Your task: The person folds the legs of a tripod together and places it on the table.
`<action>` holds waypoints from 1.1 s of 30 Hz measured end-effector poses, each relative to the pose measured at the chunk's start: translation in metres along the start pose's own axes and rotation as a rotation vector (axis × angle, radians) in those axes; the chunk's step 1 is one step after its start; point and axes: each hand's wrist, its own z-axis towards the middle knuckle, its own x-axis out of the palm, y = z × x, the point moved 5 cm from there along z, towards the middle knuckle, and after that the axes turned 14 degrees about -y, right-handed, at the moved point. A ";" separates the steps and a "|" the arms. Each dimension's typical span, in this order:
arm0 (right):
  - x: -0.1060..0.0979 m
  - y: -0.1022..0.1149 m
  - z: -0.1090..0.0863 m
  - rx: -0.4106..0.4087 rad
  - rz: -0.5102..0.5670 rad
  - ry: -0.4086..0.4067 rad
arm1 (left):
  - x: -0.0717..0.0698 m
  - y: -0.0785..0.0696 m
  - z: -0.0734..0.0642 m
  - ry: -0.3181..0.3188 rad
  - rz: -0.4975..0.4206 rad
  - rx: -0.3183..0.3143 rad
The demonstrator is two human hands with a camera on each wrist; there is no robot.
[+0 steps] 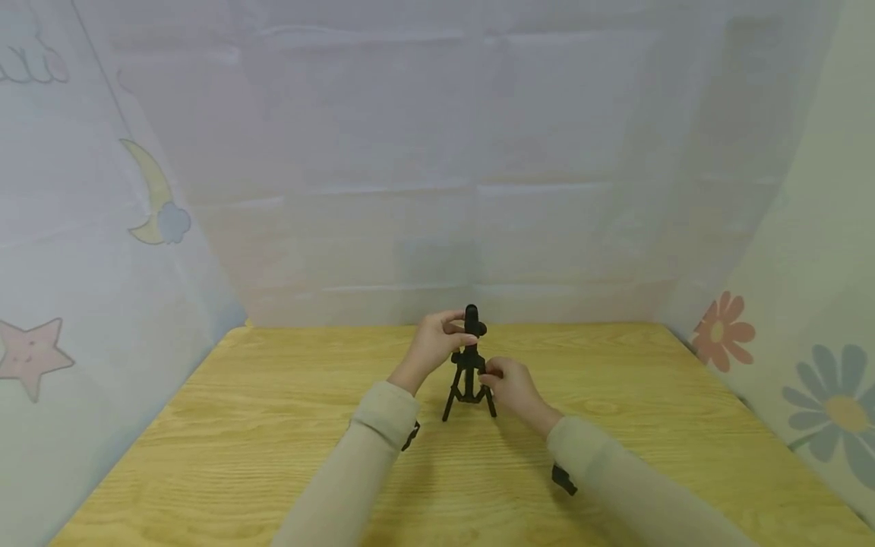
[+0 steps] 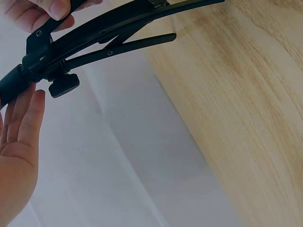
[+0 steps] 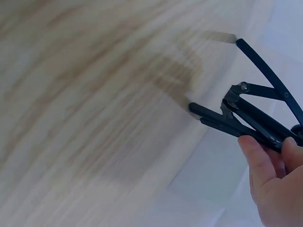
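Sleeves (image 1: 342,486) foremost, tripod (image 1: 470,358) upright between left hand (image 1: 431,343) and right hand (image 1: 517,387)

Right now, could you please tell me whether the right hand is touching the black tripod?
Touching: the right wrist view shows the right hand pinching a leg of the black tripod.
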 end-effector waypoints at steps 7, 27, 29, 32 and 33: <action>-0.006 0.007 0.004 -0.040 -0.067 -0.009 | 0.001 -0.002 0.000 -0.001 -0.002 0.004; 0.010 0.003 -0.003 0.060 0.144 -0.072 | -0.006 0.009 0.000 0.037 -0.067 0.014; 0.013 0.003 -0.003 0.060 0.167 -0.058 | -0.008 0.011 -0.001 0.031 -0.074 0.005; 0.016 0.004 -0.002 0.062 0.183 -0.033 | -0.012 0.012 -0.002 0.025 -0.086 0.000; 0.016 0.004 -0.001 0.062 0.180 -0.024 | -0.012 0.012 -0.002 0.025 -0.087 0.001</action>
